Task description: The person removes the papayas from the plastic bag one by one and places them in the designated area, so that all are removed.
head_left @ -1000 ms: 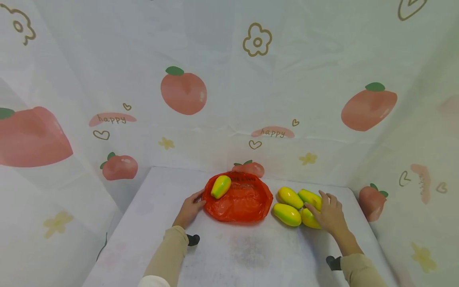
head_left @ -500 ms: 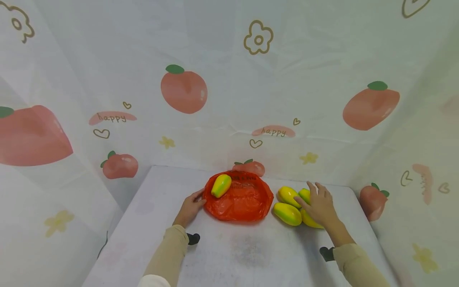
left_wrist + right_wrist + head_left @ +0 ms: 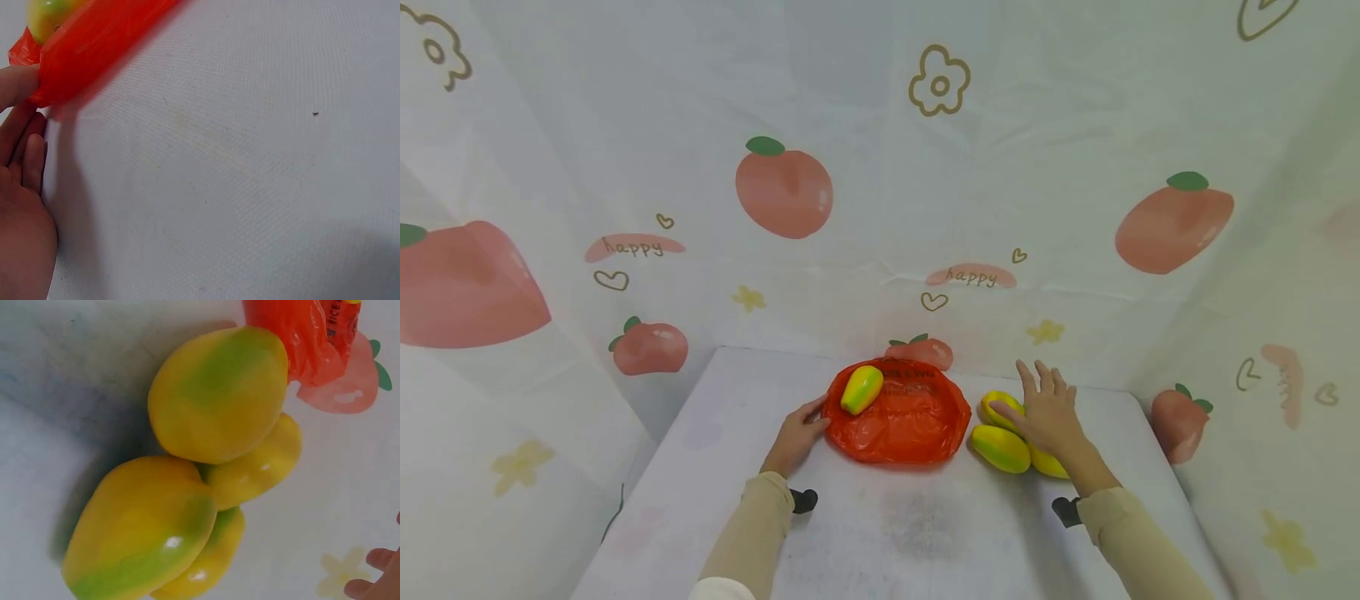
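Observation:
In the head view a red plastic bag lies spread open on the table, one yellow-green fruit, like a mango or papaya, inside at its left. My left hand pinches the bag's left edge; the left wrist view shows the thumb over the red film and the fingers below. To the bag's right, several similar fruits sit in a cluster. Above them hovers my right hand, fingers spread, holding nothing and partly hiding them. The right wrist view shows the cluster whole, with fingertips at the lower right.
The white table meets a pale cloth backdrop printed with fruit, flowers and hearts at the back and sides. Black wrist pieces stick out beside both sleeves.
My right hand has moved left and away from me over the fruit cluster, its fingers spreading. The left hand, the bag and the fruits stay where they were.

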Demonstrator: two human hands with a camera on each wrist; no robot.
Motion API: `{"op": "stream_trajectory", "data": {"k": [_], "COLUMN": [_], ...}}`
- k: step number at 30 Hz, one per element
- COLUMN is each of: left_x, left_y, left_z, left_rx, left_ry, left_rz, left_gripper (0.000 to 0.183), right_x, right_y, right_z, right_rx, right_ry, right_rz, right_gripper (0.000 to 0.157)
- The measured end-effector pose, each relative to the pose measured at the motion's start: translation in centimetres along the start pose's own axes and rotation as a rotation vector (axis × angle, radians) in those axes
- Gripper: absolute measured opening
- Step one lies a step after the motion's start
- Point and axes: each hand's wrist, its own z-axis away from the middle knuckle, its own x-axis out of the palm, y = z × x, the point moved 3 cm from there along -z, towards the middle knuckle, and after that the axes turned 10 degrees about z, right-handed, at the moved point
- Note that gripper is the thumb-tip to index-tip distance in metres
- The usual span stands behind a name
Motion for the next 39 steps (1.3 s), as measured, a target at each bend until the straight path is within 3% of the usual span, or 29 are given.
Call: {"op": "stream_trajectory", "data": {"k": [14,25,31,39], "left_x": [-0.1,-0.1,-0.2,-0.2], "left_y": [-0.1,0.0,0.2,-0.1], "left_z": [-0.1,-0.2,-0.1,-0.2], "left_rx": [0.0,-0.013,-0.01,-0.018], "left_ry": [-0.001,0.008,0.009,0.006], "left_rz": [-0.001,-0.01,-0.002,0.007], "left_gripper": [0.053,0.052,0.052,0.052], "right_x": [0.6,1.2,0.9,1.3], "right_y": [-2.7,-5.0,-6.8,-8.8], "right_z": [-1.4,-2.3,-2.3,-2.7], "right_rx": [-0.066,-0.144,-0.191,-0.258], "right_ry": [-0.023,-0.004,-0.003,0.029], "right_rz": [0.059,0.078,0.126,0.111], "right_gripper": [0.102,0.107,0.104,0.103]}}
